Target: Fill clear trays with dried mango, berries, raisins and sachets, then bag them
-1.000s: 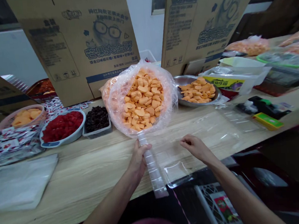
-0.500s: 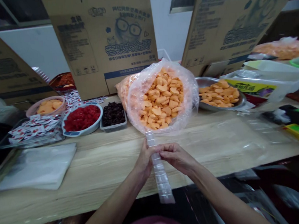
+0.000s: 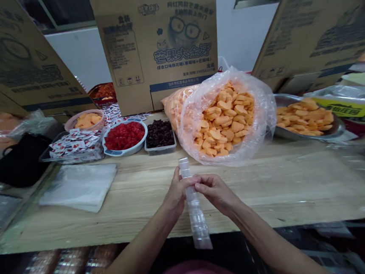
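Fingers of the left hand grip a clear plastic stack, the right hand pinching its edge, before a cardboard box printed "芒果大金牙".

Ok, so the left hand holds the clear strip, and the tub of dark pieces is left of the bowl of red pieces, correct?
No, the head view shows the tub of dark pieces right of the bowl of red pieces. The left hand does hold the clear strip.
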Action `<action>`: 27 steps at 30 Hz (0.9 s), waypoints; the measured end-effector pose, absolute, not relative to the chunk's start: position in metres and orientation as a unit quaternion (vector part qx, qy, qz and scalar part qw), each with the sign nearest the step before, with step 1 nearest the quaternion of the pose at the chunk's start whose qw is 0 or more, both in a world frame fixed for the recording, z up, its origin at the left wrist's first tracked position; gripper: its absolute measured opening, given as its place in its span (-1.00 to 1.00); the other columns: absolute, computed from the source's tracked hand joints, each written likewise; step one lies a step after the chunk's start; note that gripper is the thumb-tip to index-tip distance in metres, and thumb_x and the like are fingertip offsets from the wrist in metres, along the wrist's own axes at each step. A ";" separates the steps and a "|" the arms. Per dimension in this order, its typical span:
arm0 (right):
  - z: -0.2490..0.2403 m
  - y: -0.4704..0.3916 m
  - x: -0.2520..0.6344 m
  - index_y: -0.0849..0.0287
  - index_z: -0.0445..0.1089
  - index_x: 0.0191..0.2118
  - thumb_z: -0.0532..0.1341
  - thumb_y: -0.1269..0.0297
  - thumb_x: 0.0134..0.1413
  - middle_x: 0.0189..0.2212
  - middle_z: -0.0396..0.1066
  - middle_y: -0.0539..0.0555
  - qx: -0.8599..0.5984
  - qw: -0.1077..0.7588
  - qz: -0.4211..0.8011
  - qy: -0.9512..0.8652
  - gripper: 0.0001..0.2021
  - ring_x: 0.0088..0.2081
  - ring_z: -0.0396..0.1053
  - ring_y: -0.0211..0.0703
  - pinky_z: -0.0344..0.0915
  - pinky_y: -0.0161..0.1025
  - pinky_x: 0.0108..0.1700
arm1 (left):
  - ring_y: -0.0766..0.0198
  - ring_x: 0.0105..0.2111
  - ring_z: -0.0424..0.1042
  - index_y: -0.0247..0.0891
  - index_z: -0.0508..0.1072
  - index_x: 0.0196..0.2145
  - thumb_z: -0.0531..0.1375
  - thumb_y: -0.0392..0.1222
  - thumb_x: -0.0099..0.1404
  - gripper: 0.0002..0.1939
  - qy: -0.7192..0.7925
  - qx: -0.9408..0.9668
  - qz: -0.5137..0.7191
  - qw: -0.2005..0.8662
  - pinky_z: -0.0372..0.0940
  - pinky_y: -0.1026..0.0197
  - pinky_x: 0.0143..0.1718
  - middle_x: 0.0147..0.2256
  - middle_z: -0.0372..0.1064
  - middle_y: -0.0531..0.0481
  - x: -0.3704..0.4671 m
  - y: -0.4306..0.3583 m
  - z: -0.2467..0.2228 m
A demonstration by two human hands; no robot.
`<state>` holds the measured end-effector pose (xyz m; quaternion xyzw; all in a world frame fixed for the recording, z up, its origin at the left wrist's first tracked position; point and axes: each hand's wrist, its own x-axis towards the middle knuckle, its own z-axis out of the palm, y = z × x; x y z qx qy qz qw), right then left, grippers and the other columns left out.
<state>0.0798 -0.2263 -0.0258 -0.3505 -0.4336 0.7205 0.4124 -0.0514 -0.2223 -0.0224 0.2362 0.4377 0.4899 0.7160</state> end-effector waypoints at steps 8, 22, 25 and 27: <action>-0.029 -0.232 0.069 0.19 0.51 -0.40 0.40 0.08 -0.18 -0.45 0.41 0.04 -0.366 0.402 0.731 -0.412 -0.73 -0.37 0.27 -0.17 0.15 -0.23 -0.21 | 0.36 -0.49 0.24 -0.24 0.30 -0.24 0.32 -0.19 -0.15 -0.53 0.413 0.252 0.494 0.723 0.10 0.29 -0.46 -0.47 0.26 0.11 -0.060 -0.227 -0.031; -0.042 -0.235 0.110 0.16 0.32 -0.57 0.27 0.13 -0.15 -0.58 0.19 -0.04 -0.483 0.422 0.598 -0.481 -0.78 -0.47 0.11 -0.23 0.05 -0.24 -0.35 | 0.24 -0.37 0.31 -0.20 0.33 -0.11 0.27 -0.18 -0.12 -0.46 0.494 0.266 0.447 0.697 0.18 0.25 -0.37 -0.33 0.35 0.00 -0.083 -0.231 -0.036; -0.049 -0.233 0.154 0.15 0.36 -0.58 0.28 0.08 -0.21 -0.61 0.25 0.00 -0.586 0.364 0.490 -0.534 -0.76 -0.50 0.15 -0.19 0.08 -0.22 -0.40 | 0.22 -0.31 0.31 -0.19 0.33 -0.09 0.27 -0.18 -0.10 -0.45 0.495 0.272 0.437 0.700 0.19 0.24 -0.31 -0.26 0.35 -0.04 -0.080 -0.231 -0.039; -0.049 -0.236 0.170 0.15 0.40 -0.57 0.29 0.07 -0.22 -0.58 0.30 0.03 -0.632 0.351 0.395 -0.567 -0.76 -0.49 0.18 -0.17 0.10 -0.21 -0.40 | 0.22 -0.29 0.31 -0.17 0.32 -0.07 0.26 -0.18 -0.09 -0.44 0.486 0.278 0.428 0.710 0.19 0.24 -0.29 -0.23 0.34 -0.04 -0.075 -0.232 -0.039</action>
